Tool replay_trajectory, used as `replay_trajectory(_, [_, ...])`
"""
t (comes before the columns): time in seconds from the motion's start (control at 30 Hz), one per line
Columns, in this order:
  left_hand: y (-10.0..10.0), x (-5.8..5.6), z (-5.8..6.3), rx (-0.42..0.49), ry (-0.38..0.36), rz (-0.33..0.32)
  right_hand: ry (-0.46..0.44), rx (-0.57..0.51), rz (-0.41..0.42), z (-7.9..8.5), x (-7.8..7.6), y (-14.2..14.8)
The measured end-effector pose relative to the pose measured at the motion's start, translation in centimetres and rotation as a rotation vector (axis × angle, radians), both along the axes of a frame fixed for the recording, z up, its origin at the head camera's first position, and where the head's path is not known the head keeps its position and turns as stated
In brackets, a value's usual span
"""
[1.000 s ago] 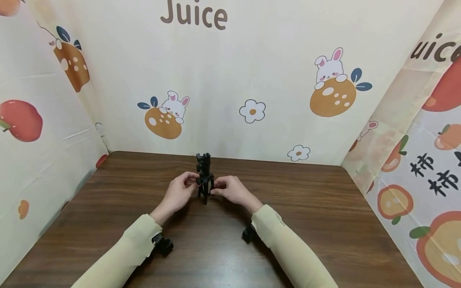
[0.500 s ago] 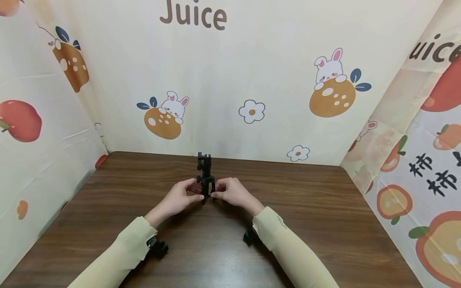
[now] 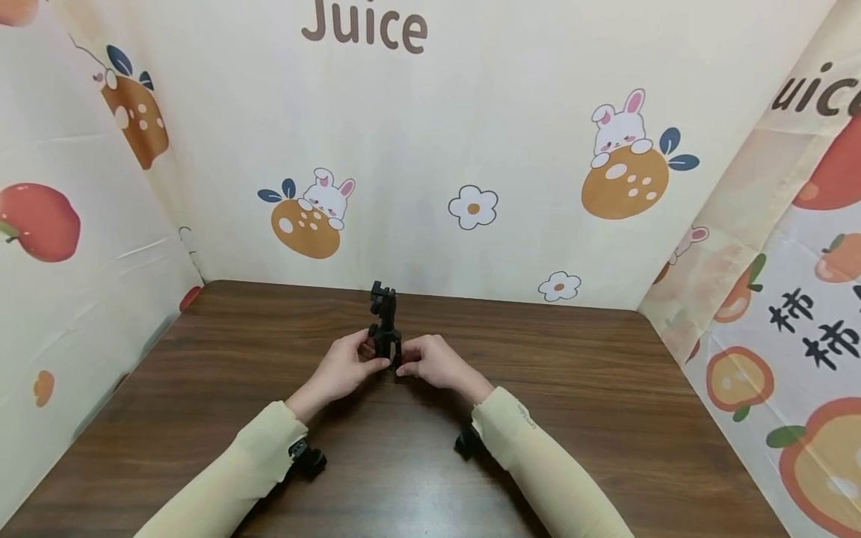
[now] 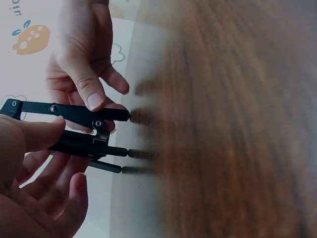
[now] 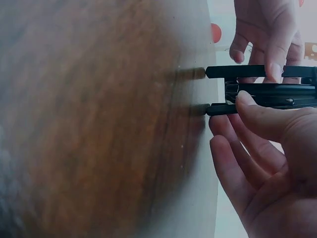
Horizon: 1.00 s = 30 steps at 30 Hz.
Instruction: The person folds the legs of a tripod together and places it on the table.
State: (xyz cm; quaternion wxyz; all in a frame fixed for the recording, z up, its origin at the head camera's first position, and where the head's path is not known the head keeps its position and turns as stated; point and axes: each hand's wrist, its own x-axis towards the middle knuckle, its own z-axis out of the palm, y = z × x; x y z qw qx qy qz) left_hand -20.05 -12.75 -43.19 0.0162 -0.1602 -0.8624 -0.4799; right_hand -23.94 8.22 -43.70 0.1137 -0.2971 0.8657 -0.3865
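Black tripod (image 3: 386,317) in the pinch of left hand (image 3: 341,368) and right hand (image 3: 435,362), "Juice" (image 3: 369,27) on the backdrop (image 3: 403,127).

blk tripod (image 3: 386,317), brn woodgrain tbl (image 3: 659,418)

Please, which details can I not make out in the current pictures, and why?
- Top of the black tripod: right wrist view, cut off by the right edge.
- Its lower legs: head view, partly hidden by the left hand.
- Writing on the right sleeve: head view, too small.
- Grain of the table: left wrist view, blurred.
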Motion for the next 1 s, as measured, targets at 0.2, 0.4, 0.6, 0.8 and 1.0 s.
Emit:
replay_trajectory(0.2, [0.35, -0.28, 0.48, -0.064, 0.046, 0.003, 0.072, 0.000, -0.002, 0.18, -0.15, 0.08])
replay_trajectory(0.4, [0.54, -0.37, 0.93, -0.109, 0.027, 0.000, 0.070, 0.006, -0.070, 0.64, -0.41, 0.10])
replay_trajectory(0.6, [0.49, -0.32, 1.01, -0.104, -0.004, -0.037, 0.054, 0.019, -0.078, 0.51, -0.64, 0.24])
replay_trajectory(0.8, [0.10, -0.19, 0.51, -0.028, -0.042, -0.083, -0.030, 0.008, 0.009, 0.16, -0.44, 0.31])
replay_trajectory(1.0, [-0.23, -0.12, 0.28, -0.009, -0.038, -0.086, -0.028, 0.006, 0.017, 0.16, -0.36, 0.39])
